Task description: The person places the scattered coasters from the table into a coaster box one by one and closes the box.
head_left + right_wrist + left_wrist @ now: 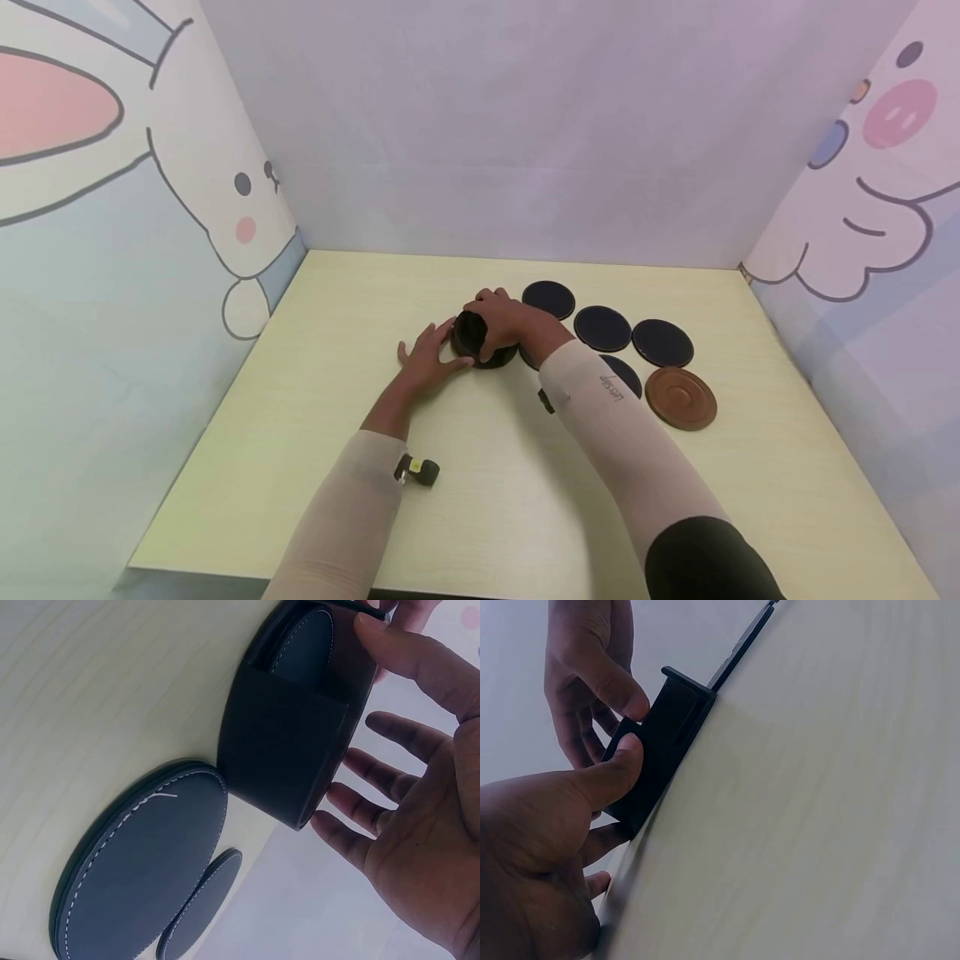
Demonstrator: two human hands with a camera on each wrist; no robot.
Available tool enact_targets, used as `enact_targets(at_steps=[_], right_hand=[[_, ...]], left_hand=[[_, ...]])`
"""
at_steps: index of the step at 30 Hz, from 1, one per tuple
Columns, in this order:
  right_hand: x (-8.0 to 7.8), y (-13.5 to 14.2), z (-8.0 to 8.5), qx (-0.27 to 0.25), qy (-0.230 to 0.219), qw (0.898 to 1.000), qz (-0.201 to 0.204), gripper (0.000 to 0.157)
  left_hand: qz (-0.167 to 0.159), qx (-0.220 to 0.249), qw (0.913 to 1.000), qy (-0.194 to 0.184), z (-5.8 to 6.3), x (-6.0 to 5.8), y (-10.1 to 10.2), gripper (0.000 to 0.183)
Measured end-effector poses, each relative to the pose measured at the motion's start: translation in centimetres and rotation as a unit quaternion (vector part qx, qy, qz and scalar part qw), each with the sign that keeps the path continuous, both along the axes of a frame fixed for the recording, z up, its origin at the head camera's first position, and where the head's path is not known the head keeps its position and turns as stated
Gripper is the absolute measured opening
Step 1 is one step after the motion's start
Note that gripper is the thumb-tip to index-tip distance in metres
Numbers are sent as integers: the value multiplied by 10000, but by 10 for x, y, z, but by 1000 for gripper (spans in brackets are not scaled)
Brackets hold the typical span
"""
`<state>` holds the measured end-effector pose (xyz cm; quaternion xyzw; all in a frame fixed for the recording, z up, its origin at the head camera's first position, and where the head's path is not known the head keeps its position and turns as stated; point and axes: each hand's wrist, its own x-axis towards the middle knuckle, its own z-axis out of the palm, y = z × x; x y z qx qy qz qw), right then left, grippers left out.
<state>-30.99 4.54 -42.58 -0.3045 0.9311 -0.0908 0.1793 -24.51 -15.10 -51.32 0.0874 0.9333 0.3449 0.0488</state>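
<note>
A black coaster holder (469,332) with a cut-out side stands on the table between both hands. My left hand (427,360) holds it from the left, thumb pressed on its wall in the left wrist view. Reaching over from the right, my right hand (501,321) grips the holder's upper edge, its thumb on the rim and fingers on the far side. Through the cut-out in the right wrist view, a dark coaster with white stitching (309,656) shows inside. How many coasters lie in there is hidden.
Several black round coasters (602,327) lie flat right of the holder, some partly under my right forearm. A brown round disc with ringed grooves (681,398) lies nearest the right side. Walls with cartoon animals enclose the pale table (300,433).
</note>
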Motion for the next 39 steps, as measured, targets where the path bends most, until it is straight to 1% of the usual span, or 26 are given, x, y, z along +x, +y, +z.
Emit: enact_targets(at_steps=[6, 10, 14, 19, 24, 31, 39], right_hand=[[0, 5, 3, -193, -89, 9998, 59, 93], [-2, 11, 5, -367, -138, 9992, 92, 82], [-4, 17, 4, -498, -152, 9984, 223, 69], [-2, 24, 5, -638, -104, 9975, 290, 61], [3, 35, 6, -629, 42, 9978, 209, 61], [7, 57, 7, -793, 33, 9963, -339, 60], [7, 77, -1, -1069, 387, 9931, -301, 53]], left_hand=[[-9, 12, 10000, 38, 0, 1, 0, 90], [-18, -8, 10000, 18, -1, 1, -1, 90], [38, -47, 10000, -19, -1, 0, -1, 89], [83, -35, 9999, -59, -1, -1, -1, 89], [50, -49, 9999, -77, -2, -1, 0, 89], [72, -1, 9999, -107, 0, -1, 1, 90], [92, -68, 9999, -89, -1, -1, 1, 91]])
